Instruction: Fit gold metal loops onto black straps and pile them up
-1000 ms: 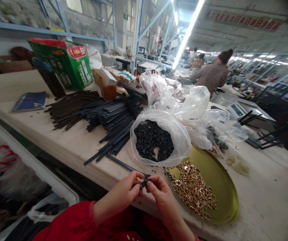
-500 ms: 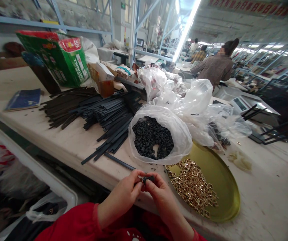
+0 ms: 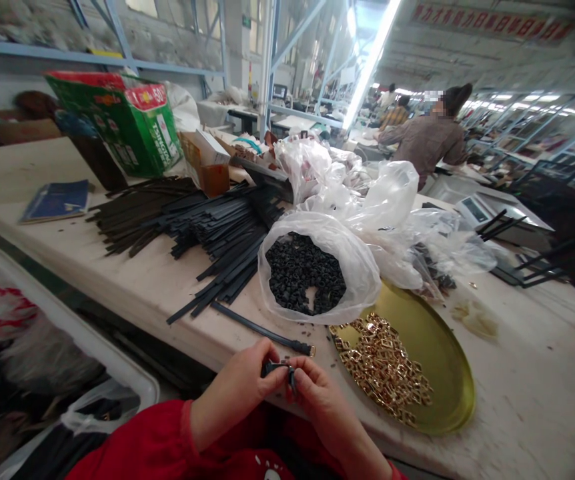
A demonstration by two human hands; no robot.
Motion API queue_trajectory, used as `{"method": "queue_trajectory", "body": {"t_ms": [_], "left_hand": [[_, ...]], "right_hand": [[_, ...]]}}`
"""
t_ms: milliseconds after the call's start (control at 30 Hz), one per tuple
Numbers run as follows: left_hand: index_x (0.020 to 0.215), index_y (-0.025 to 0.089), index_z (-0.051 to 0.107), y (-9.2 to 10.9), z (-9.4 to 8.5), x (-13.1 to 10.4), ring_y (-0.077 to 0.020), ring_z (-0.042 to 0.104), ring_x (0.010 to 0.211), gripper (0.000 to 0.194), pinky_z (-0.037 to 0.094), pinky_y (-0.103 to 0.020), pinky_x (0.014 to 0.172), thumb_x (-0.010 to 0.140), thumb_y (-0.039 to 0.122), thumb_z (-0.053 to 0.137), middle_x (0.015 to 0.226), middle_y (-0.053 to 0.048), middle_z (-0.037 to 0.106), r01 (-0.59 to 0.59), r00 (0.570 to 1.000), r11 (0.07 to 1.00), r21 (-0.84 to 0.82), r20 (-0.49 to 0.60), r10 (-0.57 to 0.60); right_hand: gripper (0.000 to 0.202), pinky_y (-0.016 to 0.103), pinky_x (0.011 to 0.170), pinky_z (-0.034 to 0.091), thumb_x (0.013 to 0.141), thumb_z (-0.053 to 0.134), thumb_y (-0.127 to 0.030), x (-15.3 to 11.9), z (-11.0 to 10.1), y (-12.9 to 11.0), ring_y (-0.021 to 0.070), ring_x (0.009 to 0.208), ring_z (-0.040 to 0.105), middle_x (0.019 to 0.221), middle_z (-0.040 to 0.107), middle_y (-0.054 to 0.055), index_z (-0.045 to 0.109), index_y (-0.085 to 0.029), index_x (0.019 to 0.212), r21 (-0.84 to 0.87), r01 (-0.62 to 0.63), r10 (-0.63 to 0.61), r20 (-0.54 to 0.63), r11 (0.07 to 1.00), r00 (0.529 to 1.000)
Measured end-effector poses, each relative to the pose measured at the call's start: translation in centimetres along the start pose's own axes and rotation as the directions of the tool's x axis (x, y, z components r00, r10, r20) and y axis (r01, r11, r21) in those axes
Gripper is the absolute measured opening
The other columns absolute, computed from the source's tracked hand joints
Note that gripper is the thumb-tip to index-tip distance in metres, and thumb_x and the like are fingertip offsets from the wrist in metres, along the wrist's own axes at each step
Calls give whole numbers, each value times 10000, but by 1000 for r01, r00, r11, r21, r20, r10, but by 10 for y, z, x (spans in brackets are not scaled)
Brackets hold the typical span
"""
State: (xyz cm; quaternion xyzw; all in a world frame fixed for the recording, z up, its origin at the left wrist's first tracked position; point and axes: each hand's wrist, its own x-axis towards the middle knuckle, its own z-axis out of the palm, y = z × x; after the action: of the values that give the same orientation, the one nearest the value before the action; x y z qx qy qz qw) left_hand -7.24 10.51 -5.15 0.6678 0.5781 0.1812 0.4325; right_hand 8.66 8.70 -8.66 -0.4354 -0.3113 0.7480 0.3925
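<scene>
My left hand [image 3: 247, 373] pinches a short dark strap [image 3: 270, 368] close to the table's front edge. My right hand [image 3: 315, 387] grips the strap's other end, which bends down between thumb and finger; the fingers hide most of it. Just beyond the hands lies a black strap with a gold buckle [image 3: 262, 331] at its right end. A white plastic bag [image 3: 362, 267] stands open with small black loops [image 3: 302, 267] in it. On the right, a gold oval tray [image 3: 455, 373] carries a heap of gold buckles [image 3: 385, 367].
Dark strips [image 3: 217, 227] lie in a bundle left of the bag. Behind are a green box [image 3: 142, 133], a blue booklet [image 3: 57, 200] and more plastic bags [image 3: 392, 193]. A white bin [image 3: 142, 387] is at lower left. A person [image 3: 425, 140] works beyond the table.
The strap between my hands has turned, its right end now pointing down. My hands have shifted slightly down, uncovering the gold buckle on the strap lying beyond them.
</scene>
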Motion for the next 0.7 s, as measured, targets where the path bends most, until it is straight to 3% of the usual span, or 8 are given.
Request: {"method": "queue_trajectory", "body": {"t_ms": [100,200,367,467,567,700], "left_hand": [[833,174,555,2,0,-6,-163,561,697,174,368,-232,599,776,332,509,762,-10,630,-9,1000,1000,25,3,9],[841,172,580,3,-1,-10,-162,571,729,158,395,-231,635,773,288,496,794,-15,645,-48,998,997,-59,48,51],[894,158,610,7,-3,-14,-158,589,815,239,435,-237,733,712,153,456,889,-23,669,-19,985,932,-362,155,81],[865,142,606,8,-1,-14,-157,584,790,255,439,-246,728,669,127,444,838,-21,658,51,984,885,-463,176,35],[849,138,578,6,2,-13,-143,570,727,252,436,-243,669,638,115,441,772,-11,629,142,975,829,-540,219,-25],[872,137,522,1,5,-12,-134,570,687,248,419,-239,617,628,122,475,751,-7,613,216,960,736,-642,279,-39]], "right_hand": [[328,205,563,371,633,739,-406,-4,2,0,94,565,482,632,537,-40,510,-183,707,48,-28,25,59,998,998],[341,211,579,382,645,725,-415,-6,3,-3,100,588,491,635,535,-38,474,-186,673,2,37,-37,65,999,997],[333,223,527,383,728,624,-449,-1,6,-2,105,530,484,562,495,-49,422,-202,631,-291,189,-230,-114,938,966],[272,210,456,347,735,608,-423,2,7,3,99,470,450,541,452,-82,428,-220,741,-380,218,-310,-200,899,930],[231,200,455,340,763,571,-411,1,5,4,94,488,439,562,454,-79,470,-212,824,-418,218,-285,-105,882,953],[269,173,414,293,739,607,-426,-3,-1,-1,62,431,390,532,462,-90,457,-204,761,-349,115,-107,41,930,993]]}}
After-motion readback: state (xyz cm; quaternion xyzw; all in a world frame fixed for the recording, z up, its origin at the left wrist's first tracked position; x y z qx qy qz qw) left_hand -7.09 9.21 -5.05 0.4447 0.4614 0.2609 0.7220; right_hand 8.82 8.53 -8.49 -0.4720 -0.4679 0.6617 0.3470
